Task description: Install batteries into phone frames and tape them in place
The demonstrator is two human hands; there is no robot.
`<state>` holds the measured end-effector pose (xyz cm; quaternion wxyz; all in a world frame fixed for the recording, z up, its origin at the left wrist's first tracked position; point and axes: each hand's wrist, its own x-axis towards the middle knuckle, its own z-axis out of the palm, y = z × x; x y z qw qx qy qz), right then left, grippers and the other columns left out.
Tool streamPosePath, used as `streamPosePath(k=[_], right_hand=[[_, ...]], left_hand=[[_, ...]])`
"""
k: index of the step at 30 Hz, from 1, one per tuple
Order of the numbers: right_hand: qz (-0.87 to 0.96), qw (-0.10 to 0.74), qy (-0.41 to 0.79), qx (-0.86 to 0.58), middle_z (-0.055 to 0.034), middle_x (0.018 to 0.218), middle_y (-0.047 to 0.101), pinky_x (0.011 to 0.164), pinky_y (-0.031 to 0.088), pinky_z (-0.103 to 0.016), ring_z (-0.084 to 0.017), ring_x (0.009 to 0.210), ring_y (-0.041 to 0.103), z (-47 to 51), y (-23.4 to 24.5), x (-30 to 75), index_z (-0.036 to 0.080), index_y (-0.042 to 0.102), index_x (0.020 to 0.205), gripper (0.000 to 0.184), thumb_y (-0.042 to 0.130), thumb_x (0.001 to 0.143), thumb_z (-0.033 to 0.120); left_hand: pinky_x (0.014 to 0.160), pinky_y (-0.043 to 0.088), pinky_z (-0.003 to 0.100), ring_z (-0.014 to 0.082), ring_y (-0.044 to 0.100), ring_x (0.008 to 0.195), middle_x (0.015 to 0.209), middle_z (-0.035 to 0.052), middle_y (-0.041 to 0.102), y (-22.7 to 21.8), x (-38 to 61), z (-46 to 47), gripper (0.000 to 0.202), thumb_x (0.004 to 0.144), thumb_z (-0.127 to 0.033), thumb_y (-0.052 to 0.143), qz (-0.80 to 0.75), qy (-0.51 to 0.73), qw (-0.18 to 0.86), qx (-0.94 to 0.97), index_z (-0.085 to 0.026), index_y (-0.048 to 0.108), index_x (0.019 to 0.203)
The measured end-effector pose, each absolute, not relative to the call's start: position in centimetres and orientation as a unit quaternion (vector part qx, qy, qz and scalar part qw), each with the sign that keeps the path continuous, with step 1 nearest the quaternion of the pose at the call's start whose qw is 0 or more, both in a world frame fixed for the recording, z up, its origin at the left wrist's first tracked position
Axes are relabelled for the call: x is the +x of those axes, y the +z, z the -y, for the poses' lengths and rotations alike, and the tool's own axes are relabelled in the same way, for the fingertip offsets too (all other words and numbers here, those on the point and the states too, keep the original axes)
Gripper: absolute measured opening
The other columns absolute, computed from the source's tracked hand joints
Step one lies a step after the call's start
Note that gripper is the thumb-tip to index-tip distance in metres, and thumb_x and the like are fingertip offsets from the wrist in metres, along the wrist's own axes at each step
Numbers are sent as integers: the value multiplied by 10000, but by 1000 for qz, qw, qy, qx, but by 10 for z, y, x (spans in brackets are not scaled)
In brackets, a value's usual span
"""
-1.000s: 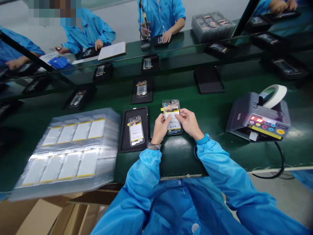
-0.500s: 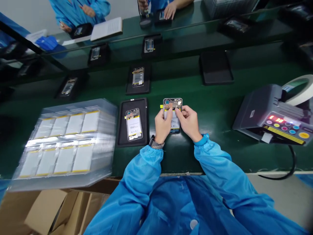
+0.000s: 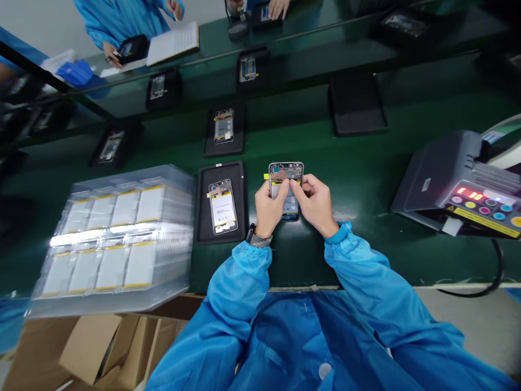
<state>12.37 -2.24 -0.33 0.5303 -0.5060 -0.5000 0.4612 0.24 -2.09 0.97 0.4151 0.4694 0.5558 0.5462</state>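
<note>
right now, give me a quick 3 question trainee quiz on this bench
1. True or false: both hands grip the open phone.
2. What lies in the black tray beside the left hand?
A. a second phone
B. a tape roll
3. On which side of the right hand is the grey tape dispenser?

Key:
1. True
2. A
3. Its right

You see through one head-worn camera, looking forward and steeply down onto the green belt from close above. Your blue sleeves fill the bottom edge; the co-workers' far bench runs along the top edge.
</note>
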Motion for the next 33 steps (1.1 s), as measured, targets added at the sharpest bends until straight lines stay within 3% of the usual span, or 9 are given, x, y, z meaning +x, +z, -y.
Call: streamPosePath(k=[12,19,22,27,33], right_hand=[[540,531,418,-501,39,585,497,519,284,-260,-101,527,385,22,0,128,216,533,757,350,642,936,496],[550,521,348,-552,55,524,438,512,255,-250,-83,507,339,22,2,126,208,449,651,388,668,881,430],[547,513,349,-563,58,514,419,506,252,-244,-81,504,326,20,-2,127,207,437,637,410,673,868,450],[537,512,381,-553,41,563,462,504,295,-235,-94,523,361,18,-6,131,210,484,694,442,649,895,568],[500,521,387,-574,50,544,416,477,259,-234,-86,512,329,14,-5,132,222,386,638,552,674,843,646]], left_hand=[[642,449,227,131,572,679,780,23,695,12,4,23,259,837,-401,765,-568,550,381,480,-149,730,886],[621,424,225,118,527,641,703,3,642,8,7,24,264,825,-392,755,-593,529,370,481,-132,707,811],[599,416,222,120,534,641,709,10,649,5,7,21,310,834,-433,751,-594,512,400,475,-129,699,804],[610,450,219,128,567,675,794,31,685,5,3,20,388,884,-517,711,-544,509,450,492,-134,711,945],[566,449,219,133,581,646,770,22,675,1,-2,19,458,865,-583,707,-505,493,491,510,-140,702,983]])
